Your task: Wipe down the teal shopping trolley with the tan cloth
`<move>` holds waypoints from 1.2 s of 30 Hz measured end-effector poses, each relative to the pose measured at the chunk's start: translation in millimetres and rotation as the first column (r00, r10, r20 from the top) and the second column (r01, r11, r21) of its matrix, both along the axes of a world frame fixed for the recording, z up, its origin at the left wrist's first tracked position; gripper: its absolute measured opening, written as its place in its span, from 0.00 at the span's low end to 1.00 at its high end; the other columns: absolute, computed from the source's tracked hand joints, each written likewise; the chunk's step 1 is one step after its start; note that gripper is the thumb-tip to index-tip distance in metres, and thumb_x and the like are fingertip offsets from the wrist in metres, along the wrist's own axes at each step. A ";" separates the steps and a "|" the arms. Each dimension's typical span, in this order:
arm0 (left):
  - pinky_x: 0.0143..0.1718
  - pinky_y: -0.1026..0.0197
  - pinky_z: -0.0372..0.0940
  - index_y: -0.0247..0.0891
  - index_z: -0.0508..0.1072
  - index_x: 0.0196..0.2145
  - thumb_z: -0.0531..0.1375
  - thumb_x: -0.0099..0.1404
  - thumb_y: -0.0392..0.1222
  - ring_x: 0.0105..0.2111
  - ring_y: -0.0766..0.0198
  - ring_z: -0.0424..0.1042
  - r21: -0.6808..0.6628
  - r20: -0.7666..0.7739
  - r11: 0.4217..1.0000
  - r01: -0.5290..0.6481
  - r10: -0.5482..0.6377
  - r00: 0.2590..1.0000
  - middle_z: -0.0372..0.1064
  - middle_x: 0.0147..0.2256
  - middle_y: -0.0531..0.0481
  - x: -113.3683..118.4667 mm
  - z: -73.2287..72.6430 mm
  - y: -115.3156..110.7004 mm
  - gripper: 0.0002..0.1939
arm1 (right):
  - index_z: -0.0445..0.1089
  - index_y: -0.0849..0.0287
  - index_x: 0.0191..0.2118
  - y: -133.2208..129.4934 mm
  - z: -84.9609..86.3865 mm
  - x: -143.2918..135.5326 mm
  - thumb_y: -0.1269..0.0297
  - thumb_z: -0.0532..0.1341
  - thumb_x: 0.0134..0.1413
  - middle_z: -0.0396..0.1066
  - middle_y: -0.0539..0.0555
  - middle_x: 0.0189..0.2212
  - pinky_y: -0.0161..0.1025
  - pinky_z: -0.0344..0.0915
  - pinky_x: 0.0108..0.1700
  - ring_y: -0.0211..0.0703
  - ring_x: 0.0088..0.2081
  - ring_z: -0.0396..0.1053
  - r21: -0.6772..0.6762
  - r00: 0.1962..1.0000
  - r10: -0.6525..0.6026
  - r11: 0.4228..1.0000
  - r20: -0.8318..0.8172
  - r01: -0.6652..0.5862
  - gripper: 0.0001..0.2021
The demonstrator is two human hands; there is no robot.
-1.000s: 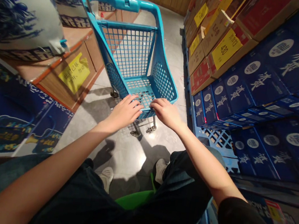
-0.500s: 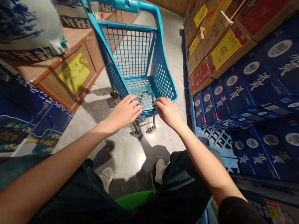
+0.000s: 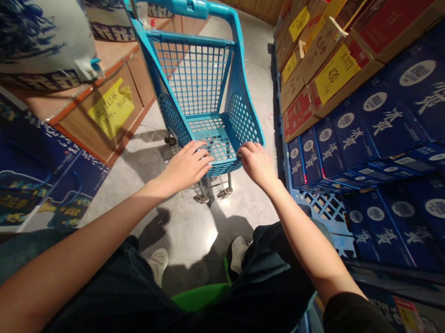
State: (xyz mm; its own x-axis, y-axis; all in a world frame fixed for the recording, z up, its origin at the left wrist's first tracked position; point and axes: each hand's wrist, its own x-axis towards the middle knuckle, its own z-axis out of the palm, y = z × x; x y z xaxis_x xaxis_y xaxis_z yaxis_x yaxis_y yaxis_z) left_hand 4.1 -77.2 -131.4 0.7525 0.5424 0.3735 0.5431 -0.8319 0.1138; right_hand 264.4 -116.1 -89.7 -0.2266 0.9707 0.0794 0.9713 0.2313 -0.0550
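A blue plastic shopping cart (image 3: 177, 3) stands in front of me. Its handle is at the far side and its low front rim is nearest to me. My left hand (image 3: 189, 163) lies over the left part of this rim, fingers bent over it and slightly apart, thumb hidden. Over the right front corner my right hand (image 3: 256, 162) is curled, its fingers closed on the edge and their tips partly hidden. Inside the grid basket (image 3: 211, 130) no goods show. Small casters (image 3: 225, 192) carry the cart on the shiny floor.
Large blue-and-white jars (image 3: 25, 18) stand on a wooden shelf (image 3: 140, 78) at left. Blue cartons (image 3: 386, 119) and brown boxes (image 3: 320, 49) are stacked on a blue pallet (image 3: 325, 209) at right. A green seat (image 3: 200, 296) is between my legs.
My right hand has slid a little to the right along the front rim, towards the corner. The left hand and the cart look the same as before.
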 end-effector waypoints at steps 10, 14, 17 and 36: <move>0.72 0.31 0.65 0.37 0.84 0.54 0.54 0.81 0.42 0.67 0.41 0.70 0.011 0.018 1.000 0.003 -0.004 1.000 0.82 0.50 0.36 -0.9 -0.3 0.4 0.19 | 0.80 0.57 0.53 6.5 1.5 2.4 0.74 0.56 0.74 0.78 0.59 0.54 0.46 0.69 0.53 0.53 0.53 0.71 0.006 0.992 0.055 0.999 -0.113 -0.054 0.15; 0.71 0.31 0.67 0.35 0.84 0.53 0.52 0.82 0.42 0.67 0.40 0.70 0.047 -0.010 0.999 0.004 -0.003 1.000 0.82 0.49 0.36 -0.9 -0.7 0.7 0.20 | 0.80 0.58 0.51 7.7 1.5 7.3 0.73 0.55 0.75 0.78 0.61 0.53 0.46 0.70 0.51 0.53 0.52 0.71 0.019 0.993 -0.077 0.997 -0.086 0.079 0.15; 0.71 0.30 0.66 0.36 0.84 0.54 0.53 0.82 0.42 0.67 0.40 0.71 0.040 -0.010 0.999 -0.003 0.004 1.000 0.82 0.50 0.36 -1.1 -0.1 0.1 0.20 | 0.80 0.58 0.52 -0.5 -4.2 -7.0 0.73 0.55 0.75 0.78 0.61 0.55 0.47 0.70 0.51 0.55 0.54 0.71 0.039 0.997 -0.020 0.999 -0.076 0.023 0.15; 0.72 0.30 0.64 0.38 0.84 0.55 0.54 0.80 0.42 0.68 0.40 0.69 -0.018 0.010 1.000 -0.011 0.011 1.000 0.81 0.51 0.35 -0.6 1.2 -0.8 0.19 | 0.77 0.56 0.58 -3.7 -20.9 -13.3 0.75 0.55 0.74 0.75 0.61 0.60 0.52 0.69 0.65 0.54 0.60 0.68 0.099 0.941 0.238 0.970 -0.239 -0.220 0.17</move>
